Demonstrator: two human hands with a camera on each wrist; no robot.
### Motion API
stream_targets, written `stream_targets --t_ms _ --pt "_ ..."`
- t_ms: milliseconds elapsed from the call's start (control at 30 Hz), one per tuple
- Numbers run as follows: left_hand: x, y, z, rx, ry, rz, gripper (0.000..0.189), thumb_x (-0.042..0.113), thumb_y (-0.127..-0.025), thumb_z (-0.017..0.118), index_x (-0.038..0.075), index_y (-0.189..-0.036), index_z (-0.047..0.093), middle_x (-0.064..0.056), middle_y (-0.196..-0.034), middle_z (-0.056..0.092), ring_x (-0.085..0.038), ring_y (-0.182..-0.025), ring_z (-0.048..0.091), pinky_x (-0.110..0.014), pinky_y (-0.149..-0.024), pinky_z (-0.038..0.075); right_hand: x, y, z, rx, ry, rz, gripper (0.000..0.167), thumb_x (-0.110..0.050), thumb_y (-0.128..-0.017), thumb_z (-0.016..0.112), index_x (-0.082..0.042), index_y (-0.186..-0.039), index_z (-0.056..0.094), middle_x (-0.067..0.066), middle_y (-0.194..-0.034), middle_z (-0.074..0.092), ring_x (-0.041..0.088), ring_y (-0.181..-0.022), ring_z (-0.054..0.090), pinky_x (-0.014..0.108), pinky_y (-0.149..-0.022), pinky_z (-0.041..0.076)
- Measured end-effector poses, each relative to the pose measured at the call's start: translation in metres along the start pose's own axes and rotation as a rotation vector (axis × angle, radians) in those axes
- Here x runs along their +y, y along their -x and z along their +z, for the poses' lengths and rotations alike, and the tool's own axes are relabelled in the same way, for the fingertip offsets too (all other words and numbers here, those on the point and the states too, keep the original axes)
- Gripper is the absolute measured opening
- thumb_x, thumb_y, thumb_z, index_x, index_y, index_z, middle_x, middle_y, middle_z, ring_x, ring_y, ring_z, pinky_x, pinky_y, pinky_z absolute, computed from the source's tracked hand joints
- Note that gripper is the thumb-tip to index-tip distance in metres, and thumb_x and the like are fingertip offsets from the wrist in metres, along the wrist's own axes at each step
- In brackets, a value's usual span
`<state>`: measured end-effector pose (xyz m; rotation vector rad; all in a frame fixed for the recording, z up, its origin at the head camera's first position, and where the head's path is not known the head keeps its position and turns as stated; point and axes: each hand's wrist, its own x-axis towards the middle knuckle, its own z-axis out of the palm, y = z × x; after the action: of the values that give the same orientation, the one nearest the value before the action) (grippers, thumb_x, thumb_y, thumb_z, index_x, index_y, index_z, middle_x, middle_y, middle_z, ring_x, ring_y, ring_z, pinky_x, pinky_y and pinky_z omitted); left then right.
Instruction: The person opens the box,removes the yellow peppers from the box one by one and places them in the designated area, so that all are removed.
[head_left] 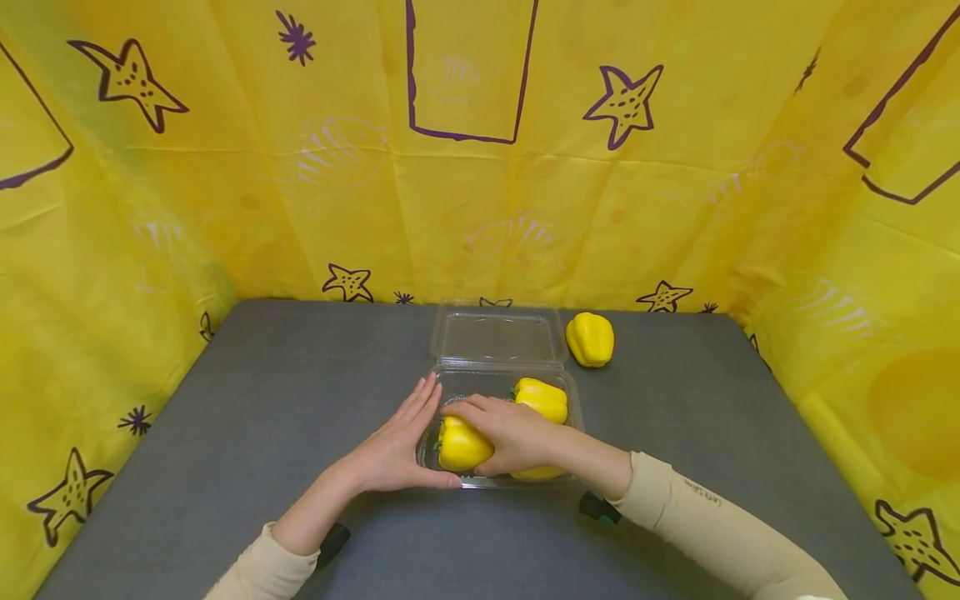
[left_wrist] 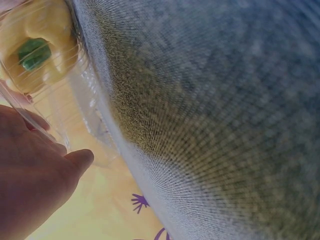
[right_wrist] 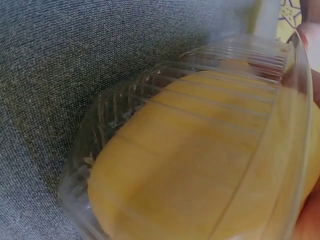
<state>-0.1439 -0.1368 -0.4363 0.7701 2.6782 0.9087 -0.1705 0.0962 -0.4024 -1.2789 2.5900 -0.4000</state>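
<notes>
An unlidded clear plastic clamshell container sits on the table, its lid folded back flat. Inside it lies a yellow bell pepper at the left, with its green stem facing the left side. My right hand reaches over and grips this pepper, fingers across its top. Another pepper lies at the back right of the container. A third, at the front right, is mostly hidden under my right hand and wrist. My left hand rests along the container's left side, fingers straight, thumb at the front rim.
One more yellow bell pepper stands on the grey table, right of the lid. Behind the table and at both sides hangs a yellow curtain with drawn starfish and fish.
</notes>
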Motion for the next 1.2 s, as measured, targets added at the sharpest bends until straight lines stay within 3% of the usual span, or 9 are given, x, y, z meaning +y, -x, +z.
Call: stream_targets --t_ms 533,1200 --pt "0.000 0.001 -0.001 0.000 -0.013 -0.002 0.130 0.072 -0.067 0.073 0.009 -0.157 0.004 -0.001 -0.163 -0.012 -0.021 -0.148 -0.008 -0.057 -0.113 0.019 0.000 0.005 -0.006 0.079 -0.033 0.027 0.085 -0.032 -0.070 0.084 -0.023 -0.143 0.042 -0.004 -0.129 0.053 0.012 -0.102 0.057 0.030 -0.080 0.052" --pt "0.000 0.000 0.000 0.002 -0.009 -0.005 0.131 0.076 -0.066 0.071 0.008 -0.157 0.005 -0.003 -0.163 -0.011 -0.024 -0.148 -0.007 -0.059 -0.112 0.021 0.015 0.020 -0.019 0.308 -0.304 0.028 0.084 -0.027 -0.067 0.083 -0.018 -0.140 0.042 -0.004 -0.123 0.048 0.011 -0.099 0.052 0.030 -0.080 0.051"
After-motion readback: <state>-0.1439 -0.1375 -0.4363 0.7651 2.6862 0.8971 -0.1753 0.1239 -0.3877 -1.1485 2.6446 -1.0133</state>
